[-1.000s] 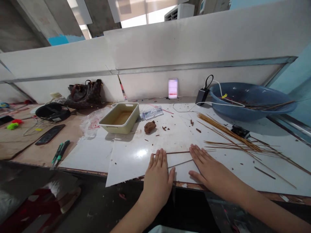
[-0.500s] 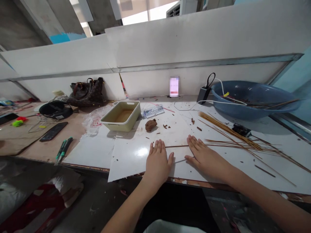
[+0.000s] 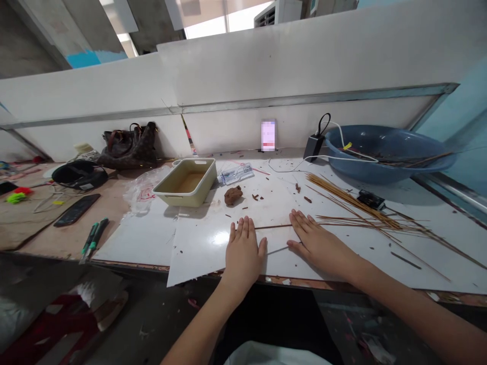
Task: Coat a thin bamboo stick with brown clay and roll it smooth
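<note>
My left hand lies flat on the white board, fingers stretched forward. My right hand is flat too, a short way to the right, with its thumb out to the side. Between them runs a thin brown strand, its ends passing under both palms. A lump of brown clay sits just beyond my left fingertips, with small clay bits beside it. Right of my right hand, a bundle of thin brown sticks lies fanned out on the board.
A pale green tub stands behind the clay, near a clear plastic packet. A blue basin sits at the back right by a black power block with a white cable. Pliers, a phone and a handbag are on the left.
The whole view has shifted slightly, so things appear a little further left. Both hands remain flat on the strand, with hardly any visible movement.
</note>
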Tool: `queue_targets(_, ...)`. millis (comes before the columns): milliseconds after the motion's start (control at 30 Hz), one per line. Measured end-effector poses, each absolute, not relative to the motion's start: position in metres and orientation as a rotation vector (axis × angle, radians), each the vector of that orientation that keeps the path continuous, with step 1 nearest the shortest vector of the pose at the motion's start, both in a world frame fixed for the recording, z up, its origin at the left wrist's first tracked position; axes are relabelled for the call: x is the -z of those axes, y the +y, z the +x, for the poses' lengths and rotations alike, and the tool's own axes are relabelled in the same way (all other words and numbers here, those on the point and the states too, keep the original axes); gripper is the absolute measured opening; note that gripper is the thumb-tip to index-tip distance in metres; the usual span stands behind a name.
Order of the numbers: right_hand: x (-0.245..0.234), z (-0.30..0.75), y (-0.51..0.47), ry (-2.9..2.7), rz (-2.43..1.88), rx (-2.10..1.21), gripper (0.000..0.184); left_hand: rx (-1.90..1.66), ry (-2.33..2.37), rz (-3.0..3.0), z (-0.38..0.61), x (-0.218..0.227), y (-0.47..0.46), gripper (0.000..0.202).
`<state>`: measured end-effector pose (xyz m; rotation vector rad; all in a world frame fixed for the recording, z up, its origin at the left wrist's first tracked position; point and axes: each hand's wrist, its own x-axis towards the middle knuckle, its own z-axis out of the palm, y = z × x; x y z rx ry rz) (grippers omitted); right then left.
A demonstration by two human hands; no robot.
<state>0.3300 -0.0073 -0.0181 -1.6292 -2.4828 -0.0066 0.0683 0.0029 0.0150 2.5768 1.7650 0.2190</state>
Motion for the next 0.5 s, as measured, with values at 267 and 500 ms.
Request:
queue_targets(267, 0.041, 0.328, -0.056, -2.457, -1.579, 0.178, 0.093, -0.326, 1.697, 2.693, 0.045, 0.005, -0.043, 0.064)
queue_targets(500, 0.012, 0.328, -0.005, -2.538, -1.644, -0.038, 0.090, -0.238, 1.777, 2.613, 0.060, -0.013, -0.002, 0.062)
